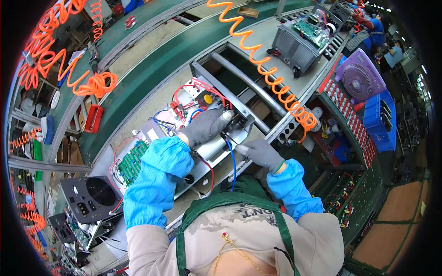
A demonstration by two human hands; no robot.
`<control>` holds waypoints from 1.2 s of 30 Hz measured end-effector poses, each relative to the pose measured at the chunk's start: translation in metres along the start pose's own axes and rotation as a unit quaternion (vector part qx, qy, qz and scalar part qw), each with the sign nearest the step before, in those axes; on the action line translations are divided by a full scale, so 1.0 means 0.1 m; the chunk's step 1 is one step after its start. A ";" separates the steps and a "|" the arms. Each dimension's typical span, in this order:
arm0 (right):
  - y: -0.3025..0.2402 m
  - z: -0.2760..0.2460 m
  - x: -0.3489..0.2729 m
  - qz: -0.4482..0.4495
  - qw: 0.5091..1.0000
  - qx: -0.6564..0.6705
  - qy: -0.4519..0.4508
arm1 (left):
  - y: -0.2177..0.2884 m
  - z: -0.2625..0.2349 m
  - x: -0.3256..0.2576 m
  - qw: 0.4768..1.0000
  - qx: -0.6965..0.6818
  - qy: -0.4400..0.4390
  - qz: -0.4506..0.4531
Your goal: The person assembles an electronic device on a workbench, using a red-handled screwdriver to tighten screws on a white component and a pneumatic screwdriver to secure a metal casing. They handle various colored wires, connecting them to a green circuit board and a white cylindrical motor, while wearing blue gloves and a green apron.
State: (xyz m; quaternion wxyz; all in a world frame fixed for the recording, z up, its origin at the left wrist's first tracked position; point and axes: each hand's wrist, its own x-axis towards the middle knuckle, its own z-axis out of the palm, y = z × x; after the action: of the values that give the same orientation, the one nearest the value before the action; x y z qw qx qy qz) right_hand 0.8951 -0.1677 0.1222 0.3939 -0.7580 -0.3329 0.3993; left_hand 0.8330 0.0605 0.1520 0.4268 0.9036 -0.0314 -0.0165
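Head view: a long green conveyor belt (pixel 152 69) curves through a crowded assembly hall, with a pale worktop (pixel 239 158) running alongside it. On the worktop lies an open metal chassis (pixel 209 122) — bare sheet steel, red and blue wires looped inside, a green circuit board (pixel 132 162) at its near-left end. The left hand (pixel 205 126), grey-gloved with a blue sleeve cover, has its fingers curled closed over a silvery part at the chassis's edge. The right hand (pixel 260 153), just beside it, pinches a thin blue wire (pixel 232 163) that hangs toward the person. An orange coiled hose (pixel 271 78) dangles across the scene above the chassis. Farther right sit a purple fan (pixel 359 76), a blue bin (pixel 380 119) and another grey ribbed unit (pixel 299 43).
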 end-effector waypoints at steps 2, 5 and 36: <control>-0.06 0.12 0.02 0.038 0.995 -0.081 0.034 | 0.08 -0.04 -0.01 1.000 -0.002 -0.007 -0.005; -0.09 0.18 0.05 0.103 0.993 -0.052 0.033 | 0.09 -0.06 -0.04 0.998 0.007 -0.016 -0.053; -0.14 0.48 0.01 -0.031 0.905 -0.385 0.176 | 0.02 0.00 -0.07 1.000 0.012 0.019 -0.006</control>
State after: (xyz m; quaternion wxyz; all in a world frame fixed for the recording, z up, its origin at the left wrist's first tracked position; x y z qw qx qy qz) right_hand 0.8514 -0.1444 0.1167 0.1352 -0.8982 -0.4090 0.0875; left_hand 0.8258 0.0592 0.1534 0.4168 0.9088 -0.0174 -0.0013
